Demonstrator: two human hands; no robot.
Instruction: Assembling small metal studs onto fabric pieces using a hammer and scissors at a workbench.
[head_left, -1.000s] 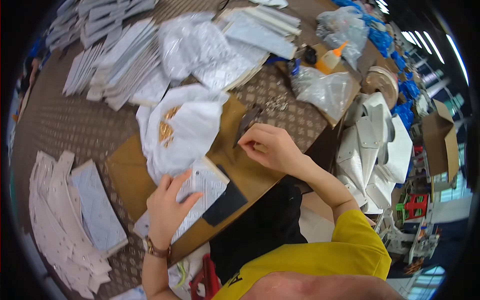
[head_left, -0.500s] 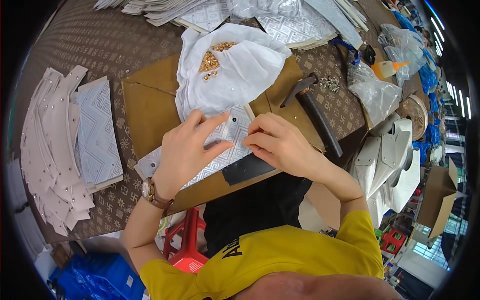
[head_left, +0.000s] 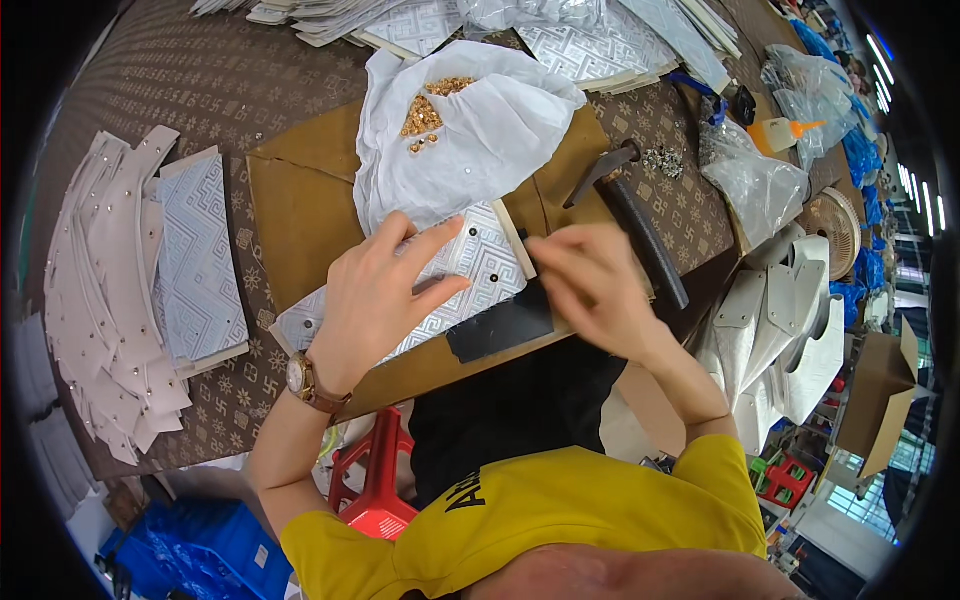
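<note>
My left hand [head_left: 372,290] lies across a silver-white patterned panel [head_left: 482,258], thumb and fingers apart. Two small dark round spots show near the panel's right end, and a cream strip edges that end. Just off this edge is my right hand [head_left: 605,290], smeared by motion, so its fingers and anything in them cannot be made out. Beneath the panel is a brown board [head_left: 295,225], with a flat black piece [head_left: 505,325] along its near side. Gold-coloured studs [head_left: 422,118] sit on crumpled white sheeting [head_left: 470,185] beyond my hands.
A dark-handled hammer [head_left: 645,240] rests at the board's right, near small silvery metal pieces [head_left: 662,162]. Studded pale strips [head_left: 105,290] and another patterned panel [head_left: 203,260] lie at left. An orange-tipped bottle [head_left: 775,137] and plastic bags [head_left: 755,190] are at far right.
My right hand has moved right, off the panel, uncovering its end and a second dark spot. My left hand stays nearly in place on the panel.
</note>
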